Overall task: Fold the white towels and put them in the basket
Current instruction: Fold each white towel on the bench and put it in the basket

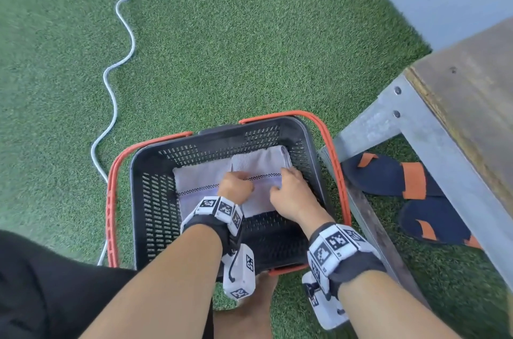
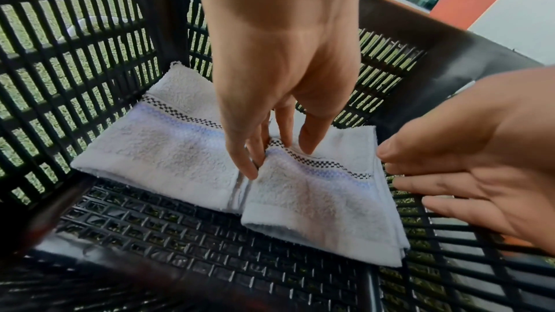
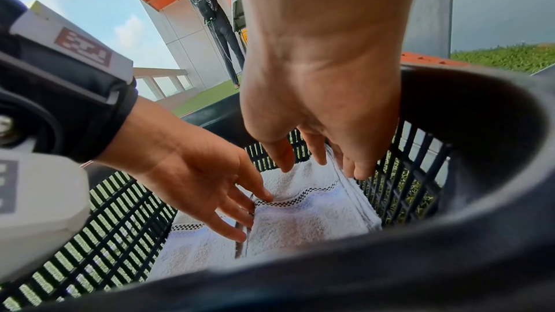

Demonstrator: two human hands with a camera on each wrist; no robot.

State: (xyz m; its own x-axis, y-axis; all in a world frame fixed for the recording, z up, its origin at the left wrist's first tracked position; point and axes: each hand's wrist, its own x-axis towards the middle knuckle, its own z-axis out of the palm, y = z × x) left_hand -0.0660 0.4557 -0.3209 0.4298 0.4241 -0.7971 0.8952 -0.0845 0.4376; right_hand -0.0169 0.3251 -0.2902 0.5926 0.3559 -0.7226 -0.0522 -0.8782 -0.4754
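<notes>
head view: two folded towels [image 1: 200, 177] lie side by side in the basket [image 1: 144, 200]. both hands [image 1: 236, 186] rest on the right towel [image 1: 261, 169], fingers straight; lifting away carelessly could drag its layers [image 2: 390, 229] apart.

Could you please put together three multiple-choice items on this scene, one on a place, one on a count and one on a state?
1. Where do the folded towels lie?
A. On the wooden bench
B. On the floor of the basket
C. On the grass

2. How many folded towels are in the basket?
A. One
B. Two
C. Four

3. How is the left hand?
A. Fingers extended onto a towel edge
B. Clenched round the basket handle
C. Resting on the sandals

Key: 1 B, the towels sit inside the basket. 2 B, the left wrist view shows two side by side. 3 A, the left hand has straight fingers on the right-hand towel.
</notes>
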